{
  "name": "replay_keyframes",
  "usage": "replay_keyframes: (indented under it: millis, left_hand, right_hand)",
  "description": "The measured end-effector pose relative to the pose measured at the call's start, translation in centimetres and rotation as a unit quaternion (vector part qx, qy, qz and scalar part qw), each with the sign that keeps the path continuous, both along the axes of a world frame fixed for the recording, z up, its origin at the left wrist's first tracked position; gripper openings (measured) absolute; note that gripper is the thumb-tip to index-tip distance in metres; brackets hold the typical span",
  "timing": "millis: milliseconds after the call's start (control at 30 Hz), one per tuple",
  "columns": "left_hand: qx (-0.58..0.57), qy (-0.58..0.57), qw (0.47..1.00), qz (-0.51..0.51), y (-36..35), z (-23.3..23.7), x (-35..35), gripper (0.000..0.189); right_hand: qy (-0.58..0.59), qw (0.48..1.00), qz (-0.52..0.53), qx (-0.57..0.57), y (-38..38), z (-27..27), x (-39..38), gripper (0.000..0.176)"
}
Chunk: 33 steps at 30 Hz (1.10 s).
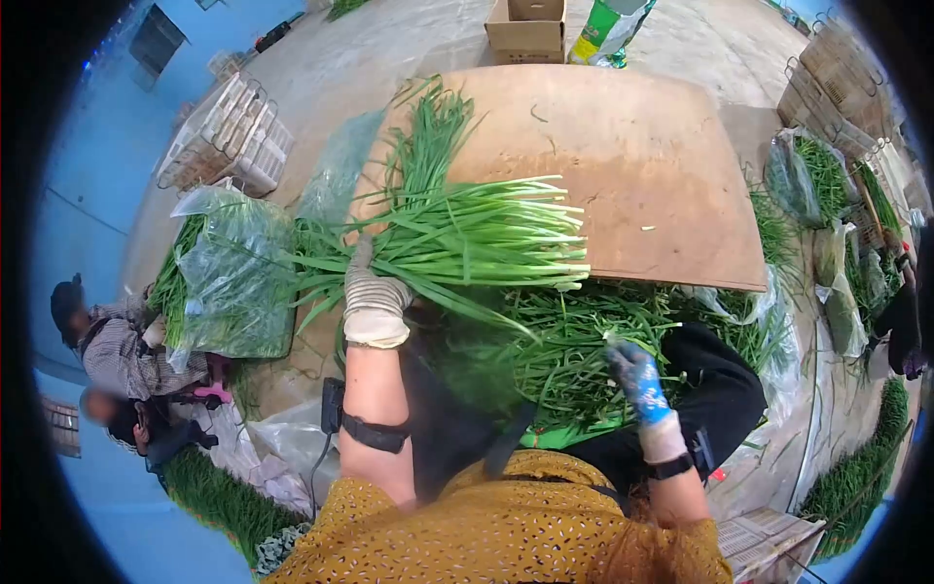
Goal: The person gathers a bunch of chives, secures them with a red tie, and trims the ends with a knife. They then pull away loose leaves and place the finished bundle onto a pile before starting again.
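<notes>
My left hand, in a cream ribbed glove, is closed around the leafy part of a bunch of garlic chives. The pale cut ends point right, over the near edge of a wooden board. Another bundle of long green leaves lies on the board, partly beneath the bunch. My right hand, in a blue and grey glove, is over a loose heap of greens in my lap. Its fingers are drawn together; what they hold, if anything, is too blurred to name.
Left of the board lies a plastic-wrapped stack of greens, with two people beyond it. White crates stand at the far left. Behind the board are a cardboard box and a green bag. More bagged greens lie at right.
</notes>
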State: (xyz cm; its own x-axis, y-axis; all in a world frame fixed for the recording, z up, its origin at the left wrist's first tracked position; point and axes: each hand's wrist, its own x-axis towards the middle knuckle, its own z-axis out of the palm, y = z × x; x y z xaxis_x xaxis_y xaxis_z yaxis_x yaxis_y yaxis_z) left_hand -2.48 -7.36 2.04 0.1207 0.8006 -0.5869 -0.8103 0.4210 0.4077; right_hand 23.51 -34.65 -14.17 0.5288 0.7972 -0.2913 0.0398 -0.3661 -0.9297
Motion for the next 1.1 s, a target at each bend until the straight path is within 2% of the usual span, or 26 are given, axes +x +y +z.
replay_keyframes:
  millis: [33,67,100,133,200,267,300,333,400,467,567,633,667,700,733,767,800,833,867,933,1000,1067,1100]
  left_hand:
    - [-0.004,0.015,1.000,0.001,0.0,0.0,0.1,0.055]
    - [-0.003,0.019,1.000,0.003,-0.3,0.2,0.4,0.055]
    - [-0.003,0.022,1.000,0.004,-0.6,0.8,0.8,0.055]
    - [-0.002,0.027,1.000,0.004,-0.9,1.0,1.1,0.055]
    - [0.009,0.012,1.000,-0.008,-0.4,-0.2,1.3,0.054]
    - [0.019,0.021,0.999,-0.029,-0.4,-0.5,1.5,0.053]
    - [-0.009,0.018,1.000,-0.017,-0.5,-0.2,1.9,0.049]
    - [-0.005,0.018,1.000,-0.023,-0.8,0.0,2.3,0.049]
    - [0.003,0.018,0.999,-0.032,-1.4,0.3,2.5,0.048]
    - [0.003,-0.002,0.999,-0.045,-1.3,-0.1,1.8,0.049]
    - [0.020,0.040,0.999,-0.022,-1.7,0.0,2.0,0.050]
    - [0.060,0.086,0.995,0.004,-1.7,-0.2,2.3,0.051]
    - [0.086,0.062,0.994,-0.013,-1.6,-0.6,2.0,0.051]
    - [0.111,0.038,0.993,-0.029,-1.3,-1.1,1.1,0.052]
    - [0.137,0.014,0.990,-0.042,-1.1,-1.4,0.4,0.053]
    - [0.157,-0.001,0.986,-0.051,-1.0,-1.2,0.0,0.054]
    - [0.169,-0.001,0.985,-0.044,-1.0,-0.9,-0.2,0.055]
    - [0.181,-0.001,0.983,-0.035,-1.1,-0.6,-0.2,0.055]
    - [0.192,-0.001,0.981,-0.029,-1.1,-0.5,-0.2,0.056]
    - [0.207,-0.012,0.978,-0.034,-1.1,-0.6,-0.1,0.057]
    - [0.224,-0.031,0.973,-0.054,-1.3,-0.8,0.7,0.057]
    - [0.231,-0.032,0.970,-0.060,-1.4,-1.3,1.5,0.050]
    - [0.237,-0.032,0.969,-0.061,-1.5,-1.3,1.8,0.047]
  right_hand:
    - [-0.039,0.986,0.034,-0.156,-0.8,2.7,1.7,0.023]
    - [-0.277,0.937,0.098,-0.187,-1.9,2.7,2.7,0.025]
    - [-0.427,0.880,0.123,-0.166,-2.0,4.3,2.7,0.028]
    - [-0.564,0.800,0.146,-0.143,-2.0,6.0,2.4,0.031]
    - [-0.538,0.838,0.087,0.019,0.9,9.7,1.0,0.043]
    - [-0.357,0.920,0.029,0.158,4.0,11.3,-1.0,0.047]
    - [-0.219,0.950,0.029,0.219,5.4,10.7,-1.7,0.046]
    - [-0.075,0.958,0.030,0.276,6.7,9.5,-2.3,0.045]
    - [0.111,0.984,0.032,0.135,8.5,9.5,-3.3,0.033]
    - [0.160,0.965,-0.023,0.205,8.8,7.7,-3.5,0.024]
    - [0.141,0.963,-0.113,0.202,8.3,6.9,-4.2,0.019]
    - [0.042,0.973,-0.129,0.189,7.3,7.9,-3.2,0.016]
    - [-0.007,0.973,-0.138,0.184,6.7,8.2,-2.4,0.015]
    - [-0.066,0.977,-0.148,0.138,5.6,7.7,-1.1,0.010]
    - [-0.214,0.961,-0.126,0.117,4.0,5.6,0.9,0.011]
    - [-0.351,0.935,-0.057,-0.017,2.0,6.2,2.7,0.017]
    - [-0.421,0.896,0.026,-0.139,-0.3,3.8,5.0,0.020]
    - [-0.449,0.833,0.132,-0.296,-2.2,3.2,6.5,0.022]
    - [-0.433,0.793,0.168,-0.393,-3.3,2.5,7.6,0.024]
    - [-0.585,0.789,0.109,-0.150,-4.1,5.1,6.4,0.037]
    - [-0.406,0.912,0.042,0.051,-0.2,10.8,2.7,0.028]
    - [-0.319,0.923,0.047,0.210,3.5,13.8,-0.4,0.030]
    - [-0.378,0.898,0.036,0.221,5.1,15.4,-2.0,0.027]
